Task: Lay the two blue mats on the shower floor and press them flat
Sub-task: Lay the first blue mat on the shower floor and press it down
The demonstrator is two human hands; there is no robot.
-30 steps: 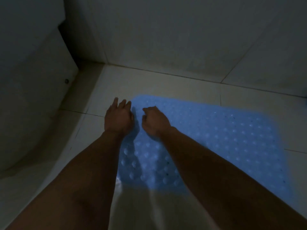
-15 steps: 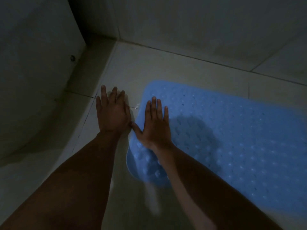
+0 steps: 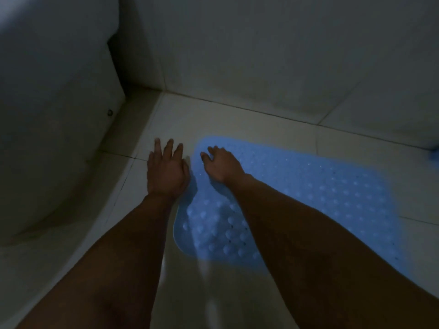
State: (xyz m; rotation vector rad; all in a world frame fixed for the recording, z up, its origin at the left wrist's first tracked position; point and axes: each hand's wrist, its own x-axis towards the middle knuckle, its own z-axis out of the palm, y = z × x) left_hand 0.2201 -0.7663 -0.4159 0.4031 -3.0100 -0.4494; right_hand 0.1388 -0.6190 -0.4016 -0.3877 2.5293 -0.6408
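The scene is dimly lit and grainy. Soft shadows are cast beside the forearms. Edges are bent by wide-angle distortion.

I'm looking down into a dim corner: pale tiled floor with dark grout lines, grey tiled walls meeting it, and a curved white fixture on the left (I can't tell what it is).

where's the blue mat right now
In the head view the blue mat lies on the tiled floor, centre to right, below the back wall; the right hand rests on its left end.
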